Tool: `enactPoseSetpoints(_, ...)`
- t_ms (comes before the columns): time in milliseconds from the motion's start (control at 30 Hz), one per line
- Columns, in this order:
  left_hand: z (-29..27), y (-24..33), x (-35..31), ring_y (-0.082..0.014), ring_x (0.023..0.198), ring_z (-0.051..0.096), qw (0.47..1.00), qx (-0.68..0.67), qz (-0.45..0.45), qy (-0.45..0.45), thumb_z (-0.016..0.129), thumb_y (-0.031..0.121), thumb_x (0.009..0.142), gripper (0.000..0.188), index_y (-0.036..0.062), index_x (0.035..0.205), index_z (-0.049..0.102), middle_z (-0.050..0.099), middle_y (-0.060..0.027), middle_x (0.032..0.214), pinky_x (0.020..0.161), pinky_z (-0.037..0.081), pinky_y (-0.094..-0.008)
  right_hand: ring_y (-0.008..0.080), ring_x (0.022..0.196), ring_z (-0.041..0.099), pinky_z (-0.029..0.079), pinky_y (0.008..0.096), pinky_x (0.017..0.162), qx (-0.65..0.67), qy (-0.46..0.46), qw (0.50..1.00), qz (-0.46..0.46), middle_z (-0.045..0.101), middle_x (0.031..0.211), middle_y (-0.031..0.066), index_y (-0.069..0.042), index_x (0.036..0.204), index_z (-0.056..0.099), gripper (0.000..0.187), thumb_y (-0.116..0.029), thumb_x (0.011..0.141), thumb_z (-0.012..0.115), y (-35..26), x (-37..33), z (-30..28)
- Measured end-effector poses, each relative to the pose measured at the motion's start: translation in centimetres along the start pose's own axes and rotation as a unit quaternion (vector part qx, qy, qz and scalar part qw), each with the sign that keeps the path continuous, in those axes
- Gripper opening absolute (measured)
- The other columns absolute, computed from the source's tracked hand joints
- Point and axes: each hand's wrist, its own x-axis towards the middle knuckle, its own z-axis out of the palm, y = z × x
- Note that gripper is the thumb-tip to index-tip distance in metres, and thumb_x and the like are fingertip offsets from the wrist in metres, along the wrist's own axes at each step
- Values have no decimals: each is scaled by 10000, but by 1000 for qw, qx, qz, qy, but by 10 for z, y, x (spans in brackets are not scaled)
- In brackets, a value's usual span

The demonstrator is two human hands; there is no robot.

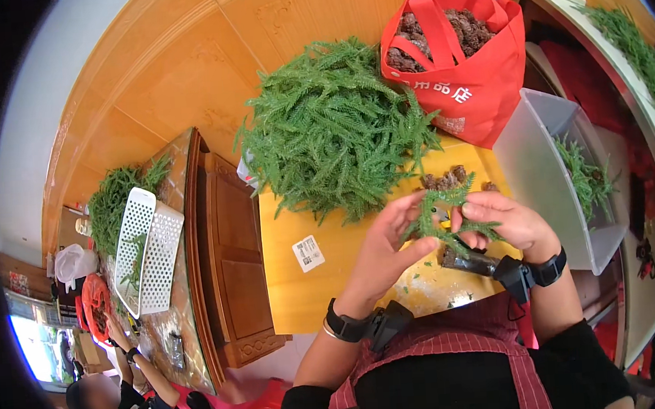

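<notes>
My left hand (383, 245) and my right hand (509, 221) meet over the near right part of a yellow table (284, 283). Between them is a green artificial pine sprig (427, 216) with several short branches. My left fingers and thumb curl about its left side, while my right thumb and fingers pinch it from the right. Just behind the sprig lie a few brown pine cones (447, 177). A dark cylindrical thing (468, 261) rests below my right hand at the table's near edge. Behind my left hand rises a large heap of green sprigs (329, 121).
A red bag (478, 80) full of pine cones stands at the back right. Right of the table is a translucent plastic bin (600, 250) with sprigs. At left, another person (140, 396) reaches to a red bag near a white perforated basket (165, 254) on a second table.
</notes>
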Motion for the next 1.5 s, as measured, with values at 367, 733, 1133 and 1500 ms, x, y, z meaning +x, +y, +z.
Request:
enactPoseSetpoints(367,-10,-7,-4,-134,973,539,999,0,-25,46,576,31,832,391,7,1205,460,566,-50,1050,868,409,-264,74,694,498,411,221,628,-1,-33,999,-39,545,764,13,-14,963,571,186,-174,920,484,6,8,12)
enactPoseSetpoints(733,-7,-4,-6,-133,967,531,985,150,84,14,595,-30,804,307,13,1104,549,573,-48,1005,867,404,-260,99,643,497,419,266,617,-178,27,975,-133,503,666,6,-49,941,614,315,-312,934,441,25,13,18)
enactPoseSetpoints(1133,-1,-3,-8,-118,932,533,996,43,45,64,555,-30,837,188,-1,1022,573,576,-52,962,823,411,-235,143,608,502,423,289,611,-208,110,969,-75,538,676,58,-14,829,593,323,-294,907,451,15,6,28)
enactPoseSetpoints(1500,-10,-11,-6,-166,924,542,968,172,173,56,625,-85,753,257,8,988,579,571,-84,972,828,414,-271,62,712,480,380,190,600,-183,213,936,-213,572,892,42,-8,804,578,28,-36,809,575,24,11,34)
